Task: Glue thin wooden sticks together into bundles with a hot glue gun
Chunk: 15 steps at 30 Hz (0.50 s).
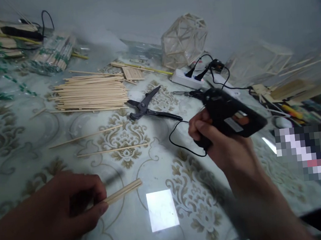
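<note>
Left hand (53, 203) pinching a few sticks (124, 190), right hand (226, 143) gripping a black glue gun (236, 117)

Low on the left, my thumb and fingertips press together on one end of the sticks; their other ends point right and slightly away from me, over a patterned tabletop (131, 224). I cannot tell whether they touch it. Across from them, my right fingers curl around the glue gun's handle, holding it above the table.

Beyond my left hand, two single sticks (93, 134) lie apart, and past those is a wide pile of pale sticks (89, 93). Dark hand cutters (142, 107) lie open at the pile's right end. Farther back are a wrapped stick bundle (53, 55) on the left, a many-sided stick frame (183, 43) and, just in front of that, a white power strip (183, 79) with black plugs.
</note>
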Tool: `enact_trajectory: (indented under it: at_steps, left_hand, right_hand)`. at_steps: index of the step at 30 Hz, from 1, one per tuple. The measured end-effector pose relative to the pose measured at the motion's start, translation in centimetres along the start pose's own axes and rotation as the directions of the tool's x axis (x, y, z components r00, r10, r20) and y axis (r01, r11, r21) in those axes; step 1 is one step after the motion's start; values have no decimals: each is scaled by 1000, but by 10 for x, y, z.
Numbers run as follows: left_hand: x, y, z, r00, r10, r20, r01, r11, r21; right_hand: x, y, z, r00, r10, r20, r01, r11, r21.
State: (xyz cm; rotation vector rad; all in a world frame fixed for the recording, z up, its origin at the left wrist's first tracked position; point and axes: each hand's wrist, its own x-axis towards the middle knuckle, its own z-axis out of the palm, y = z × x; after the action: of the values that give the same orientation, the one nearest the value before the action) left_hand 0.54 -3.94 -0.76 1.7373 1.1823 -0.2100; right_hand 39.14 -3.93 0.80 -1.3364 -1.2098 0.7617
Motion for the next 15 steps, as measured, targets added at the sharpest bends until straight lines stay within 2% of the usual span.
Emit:
enact_trajectory:
  at_steps: [1, 5, 7, 10, 12, 15]
  left_hand:
    - [3, -7, -1, 997, 15, 79, -16, 1000, 14]
    - [8, -19, 0, 998, 27, 62, -27, 1000, -7]
    - [5, -13, 3, 999, 35, 33, -34, 999, -22]
    - [-2, 4, 6, 995, 31, -90, -34, 999, -27]
    - [-3, 11, 5, 993, 20, -115, -26, 998, -51]
    - [1, 8, 0, 999, 41, 7, -41, 996, -73]
  right_hand:
    - [-2, 1, 1, 999, 15, 32, -13, 999, -38]
    - [-6, 3, 1, 990, 72, 124, -45, 976, -211]
    - [-7, 2, 0, 984, 90, 152, -44, 958, -282]
    - [-6, 4, -1, 981, 113, 160, -51, 936, -349]
    - [-5, 6, -1, 980, 123, 156, -59, 931, -360]
    - [-5, 7, 0, 980, 126, 156, -67, 940, -334]
